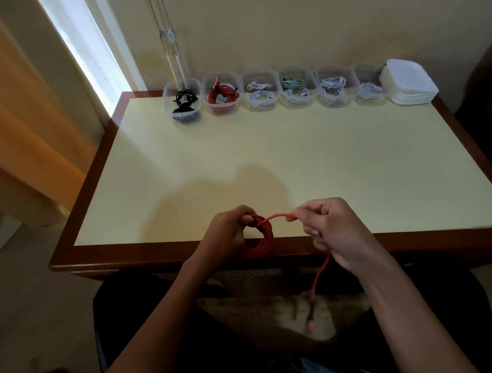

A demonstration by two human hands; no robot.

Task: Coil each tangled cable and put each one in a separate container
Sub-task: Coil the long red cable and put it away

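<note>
Your left hand (229, 230) grips the wound loops of the red cable (259, 237) at the near edge of the desk (294, 155), keeping the coil from springing apart, while your right hand (331, 230) pinches the free strand so it feeds on taut. The loose tail hangs below the desk edge, and the containers (296, 88) sit along the far edge, clear of your working space

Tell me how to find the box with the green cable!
Look along the far edge of the pale yellow table, where clear plastic boxes stand in a row. Count four from the left: that clear box alone holds a green coiled cable atop white ones; its neighbours hold only white cables.
</note>
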